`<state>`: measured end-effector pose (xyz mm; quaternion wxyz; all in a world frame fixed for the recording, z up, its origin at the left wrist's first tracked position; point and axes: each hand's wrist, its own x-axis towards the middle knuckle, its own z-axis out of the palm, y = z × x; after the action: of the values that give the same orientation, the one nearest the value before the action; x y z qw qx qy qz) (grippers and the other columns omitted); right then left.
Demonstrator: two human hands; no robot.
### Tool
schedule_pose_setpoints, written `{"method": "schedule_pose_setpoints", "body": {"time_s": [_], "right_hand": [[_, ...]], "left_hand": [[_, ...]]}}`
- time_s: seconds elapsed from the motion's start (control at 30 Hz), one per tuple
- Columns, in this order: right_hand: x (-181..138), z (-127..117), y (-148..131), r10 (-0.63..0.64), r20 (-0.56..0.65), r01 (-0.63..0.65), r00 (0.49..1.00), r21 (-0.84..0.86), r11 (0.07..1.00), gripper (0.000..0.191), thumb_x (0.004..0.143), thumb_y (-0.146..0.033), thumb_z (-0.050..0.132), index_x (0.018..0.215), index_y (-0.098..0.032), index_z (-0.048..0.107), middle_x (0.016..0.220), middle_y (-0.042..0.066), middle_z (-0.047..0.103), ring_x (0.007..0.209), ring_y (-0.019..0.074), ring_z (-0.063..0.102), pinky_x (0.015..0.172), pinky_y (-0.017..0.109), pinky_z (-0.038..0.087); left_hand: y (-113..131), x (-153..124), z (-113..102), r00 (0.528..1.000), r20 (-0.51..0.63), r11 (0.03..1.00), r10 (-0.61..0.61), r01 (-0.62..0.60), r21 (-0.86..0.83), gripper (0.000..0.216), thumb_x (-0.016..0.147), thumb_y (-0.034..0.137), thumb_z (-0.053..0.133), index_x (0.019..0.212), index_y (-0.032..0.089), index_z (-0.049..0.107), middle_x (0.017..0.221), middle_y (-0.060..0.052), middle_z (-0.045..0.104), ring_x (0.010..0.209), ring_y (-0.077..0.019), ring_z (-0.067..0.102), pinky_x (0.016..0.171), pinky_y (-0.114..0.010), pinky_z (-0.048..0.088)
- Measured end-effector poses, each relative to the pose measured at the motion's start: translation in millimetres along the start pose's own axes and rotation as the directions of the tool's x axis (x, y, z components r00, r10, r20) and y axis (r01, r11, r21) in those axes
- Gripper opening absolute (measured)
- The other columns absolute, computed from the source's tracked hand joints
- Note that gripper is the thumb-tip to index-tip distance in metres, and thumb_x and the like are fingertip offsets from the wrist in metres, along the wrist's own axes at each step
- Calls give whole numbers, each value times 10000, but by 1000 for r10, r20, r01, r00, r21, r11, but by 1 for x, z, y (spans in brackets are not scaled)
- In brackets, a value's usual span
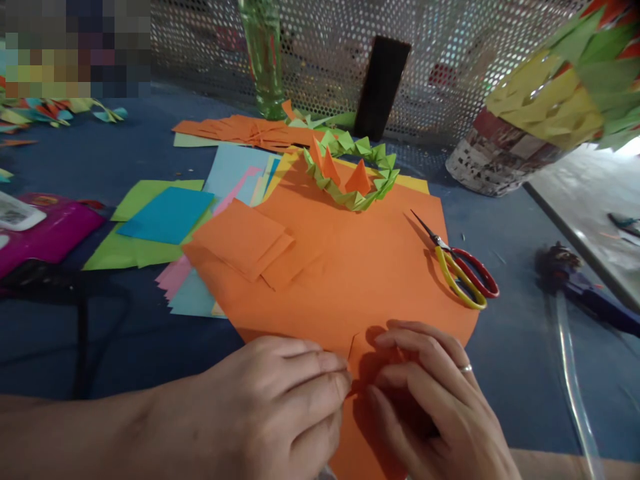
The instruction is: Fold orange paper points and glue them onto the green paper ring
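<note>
Blue desk (510,347), paper scraps. Orange sheet (350,267) lies mid-desk, reaching the near edge; left hand (270,407) and right hand (435,407) pinch it there. Likely light, limp, tears easily; hold by the edges.

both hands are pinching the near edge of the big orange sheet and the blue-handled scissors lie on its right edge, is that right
Not quite. The head view shows the scissors with one red and one yellow handle, not blue. The rest stands: the left hand and right hand pinch the near edge of the big orange sheet, and the scissors lie on its right edge.
</note>
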<state>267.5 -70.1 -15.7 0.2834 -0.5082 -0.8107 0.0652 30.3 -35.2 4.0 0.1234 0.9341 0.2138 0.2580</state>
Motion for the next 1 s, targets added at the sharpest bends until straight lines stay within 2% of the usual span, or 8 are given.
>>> {"method": "schedule_pose_setpoints", "body": {"time_s": [0.1,0.23,0.4,0.53,0.63,0.77,1.0], "right_hand": [[1,0,0,-9,-18,8,1000,-21,1000,70,849,-212,713,857,-253,656,1136,41,699,1174,210,593,921,321,537],[1,1,0,-8,-18,8,1000,-16,1000,69,850,-211,708,861,-253,654,1137,41,700,1176,213,594,920,325,535],[-1,3,-1,10,-5,-10,1000,-6,1000,83,865,-211,713,866,-266,652,1157,16,691,1201,198,566,939,306,503],[-2,3,-1,15,-5,-15,1000,1,1000,98,862,-197,715,874,-264,643,1166,12,684,1200,193,563,940,304,489],[0,3,-1,8,-3,-8,1000,7,1000,103,862,-191,713,881,-259,637,1171,21,680,1204,198,562,959,312,483],[1,3,0,15,0,-15,1000,-10,1000,110,866,-190,701,895,-257,618,1173,31,669,1200,201,557,969,312,472],[-4,3,-1,127,-21,-128,992,-36,991,225,894,-291,691,1051,-237,539,1221,71,627,1193,214,546,952,350,461]], "left_hand": [[-1,0,-1,999,46,1000,15,-14,-12,400,974,128,379,1091,155,761,1021,-77,795,954,-242,717,880,-393,594],[-5,0,1,996,83,999,46,-44,-19,394,1004,162,389,1218,164,720,1069,-62,787,980,-244,708,901,-412,587],[-8,1,3,998,54,999,34,-33,-11,406,1032,167,360,1066,172,765,1002,-52,790,961,-237,701,923,-376,545],[-8,4,2,996,73,998,52,-49,-39,388,986,139,386,1053,176,766,992,-58,778,894,-240,689,859,-389,550],[-6,4,2,997,82,999,16,-12,-44,326,938,159,460,1057,204,760,963,-68,765,845,-246,669,829,-397,562],[-4,0,5,998,51,999,-28,30,-38,329,916,128,440,1030,198,741,926,-73,744,858,-248,653,880,-401,560],[-4,0,8,999,34,999,-28,29,-42,324,937,99,401,946,193,711,916,-68,720,921,-231,658,936,-367,547]]}}
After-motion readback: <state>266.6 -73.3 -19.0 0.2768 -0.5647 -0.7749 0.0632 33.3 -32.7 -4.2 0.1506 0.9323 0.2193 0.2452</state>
